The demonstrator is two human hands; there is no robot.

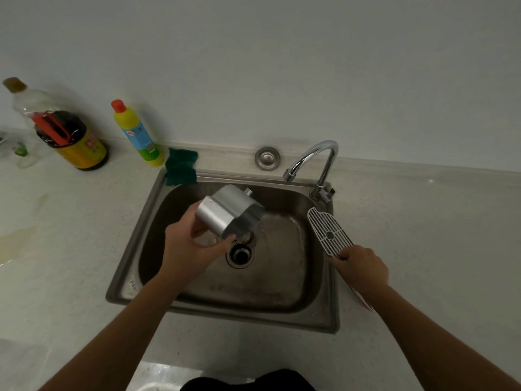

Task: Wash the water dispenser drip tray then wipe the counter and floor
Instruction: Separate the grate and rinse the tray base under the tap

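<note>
silver drip tray (228,213) tilted above the sink (132,249); slotted grille (328,231) (white) on its right rim.

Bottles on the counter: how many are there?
2. A large bottle of dark liquid stands far left by the wall; a yellow red-capped bottle stands right of it, beside the green sponge. A blurred clear thing at the left edge may be a third.

Domestic kitchen. A rectangular stainless-steel sink (253,313) was set into a pale speckled stone counter (70,249) against a plain white wall (253,66). A curved chrome tap (318,156) rose at the sink's rear right corner; a green scouring sponge (180,166) lay on its rear left corner. Left of the sink stood a yellow, red-capped detergent bottle (138,134) and a large dark sauce bottle with a yellow label (64,134).
</note>
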